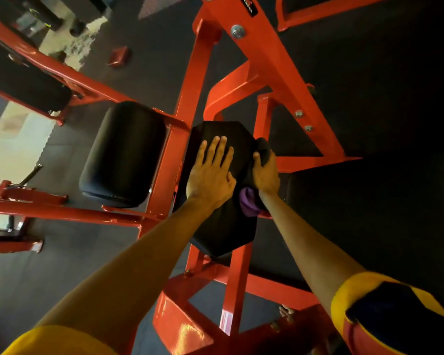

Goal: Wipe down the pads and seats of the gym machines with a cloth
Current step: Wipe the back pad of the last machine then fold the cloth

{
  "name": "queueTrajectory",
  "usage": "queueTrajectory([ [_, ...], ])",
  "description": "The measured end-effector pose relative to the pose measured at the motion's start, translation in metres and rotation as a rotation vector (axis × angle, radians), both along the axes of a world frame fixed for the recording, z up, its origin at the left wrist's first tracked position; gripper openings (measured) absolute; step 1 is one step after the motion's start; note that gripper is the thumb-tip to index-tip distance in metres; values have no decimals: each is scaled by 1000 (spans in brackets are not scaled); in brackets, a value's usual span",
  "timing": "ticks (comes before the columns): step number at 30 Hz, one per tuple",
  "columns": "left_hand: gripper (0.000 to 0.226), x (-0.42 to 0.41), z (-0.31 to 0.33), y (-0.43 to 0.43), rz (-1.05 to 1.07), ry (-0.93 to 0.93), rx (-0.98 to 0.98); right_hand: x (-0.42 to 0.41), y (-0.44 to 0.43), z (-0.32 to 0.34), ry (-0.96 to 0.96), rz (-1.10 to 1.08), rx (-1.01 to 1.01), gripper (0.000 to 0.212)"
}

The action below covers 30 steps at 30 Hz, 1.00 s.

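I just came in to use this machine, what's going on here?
A person is wiping its black pad. The left hand lies flat on the pad's face, while the right hand holds a bunched dark and purple cloth against the pad's right edge. The rounded pad beside it has no hand on it.

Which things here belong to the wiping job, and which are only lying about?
Belong to the job:
cloth, gripped in the right hand
flat black pad, with the left hand resting flat on it
round black pad beside it, probably to be wiped too

Only lying about:
small orange block on the floor
orange frame
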<state>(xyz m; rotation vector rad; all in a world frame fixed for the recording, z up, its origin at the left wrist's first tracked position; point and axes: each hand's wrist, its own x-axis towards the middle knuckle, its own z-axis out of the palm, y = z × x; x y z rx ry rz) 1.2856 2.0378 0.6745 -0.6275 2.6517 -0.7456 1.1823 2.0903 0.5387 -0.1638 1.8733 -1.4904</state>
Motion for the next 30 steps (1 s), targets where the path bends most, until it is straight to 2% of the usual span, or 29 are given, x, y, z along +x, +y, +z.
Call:
queueTrajectory([
  [4, 68, 1, 0, 1, -5, 1, -9, 33, 29, 10, 48, 35, 77, 57],
  [8, 69, -4, 1, 3, 7, -4, 12, -12, -3, 10, 47, 27, 11, 46],
  [12, 69, -5, 3, 2, 9, -2, 7, -59, -32, 38, 123, 150, 59, 45],
  [15, 67, -4, 2, 3, 12, -1, 2, -65, -45, 63, 268, 231, 46, 47],
  [18, 65, -5, 0, 2, 12, 14, 3, -54, -53, 70, 512, 272, -99, 49],
  [20, 65, -5, 1, 2, 11, 15, 6, -56, -51, 54, 557, 275, -205, 51],
  [22, 66, -6, 1, 2, 15, 25, 1, -64, -45, 39, 440, 256, -165, 52],
  [24, 67, -6, 2, 1, 14, 30, 3, -72, -44, 28, 235, 248, 29, 58],
  [26, 67, -4, 0, 2, 13, 33, 5, -76, -46, 30, 208, 265, 122, 61],
  [28, 67, -5, -2, 0, 21, 34, -3, -75, -55, 46, 319, 273, 96, 62],
  [30, 67, -7, -2, -3, 35, 60, -20, -70, -65, 65, 519, 278, -12, 63],
])
